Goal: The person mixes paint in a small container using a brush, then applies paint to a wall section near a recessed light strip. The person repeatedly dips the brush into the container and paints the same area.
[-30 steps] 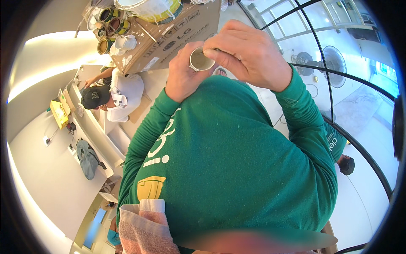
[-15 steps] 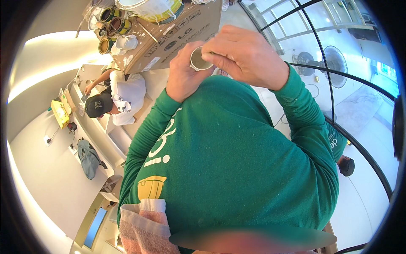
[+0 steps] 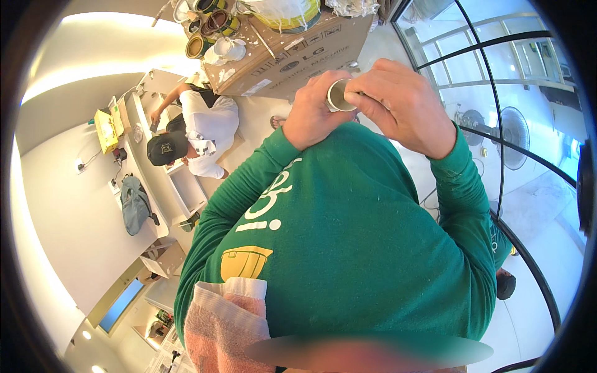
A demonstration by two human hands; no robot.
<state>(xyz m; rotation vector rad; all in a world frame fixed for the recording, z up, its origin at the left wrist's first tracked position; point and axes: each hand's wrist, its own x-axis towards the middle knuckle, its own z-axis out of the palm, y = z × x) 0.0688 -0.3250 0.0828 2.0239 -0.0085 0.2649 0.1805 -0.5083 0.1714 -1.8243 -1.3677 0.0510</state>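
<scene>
In front of my chest, my left hand (image 3: 306,112) is wrapped round a small pale cup (image 3: 338,93). The cup is tipped so that I look into its open mouth, and its inside looks greyish. At the cup's rim is my right hand (image 3: 407,107), its thumb and fingers pinched together. Whatever they pinch, if anything, is hidden by the fingers. Both hands are close together, the right fingertips over the right side of the cup's opening.
Beyond my hands stands a large cardboard box (image 3: 323,59) bearing a paint bucket (image 3: 292,22), several small paint cans (image 3: 198,45) and a stick (image 3: 264,40). A person in white (image 3: 211,121) works at drawers on the left. Black-framed glass (image 3: 467,133) and a fan (image 3: 515,137) stand right.
The whole view has shifted, so the box, the person in white and my hands appear farther right and lower. My left hand keeps hold of the cup; my right fingers stay at its rim.
</scene>
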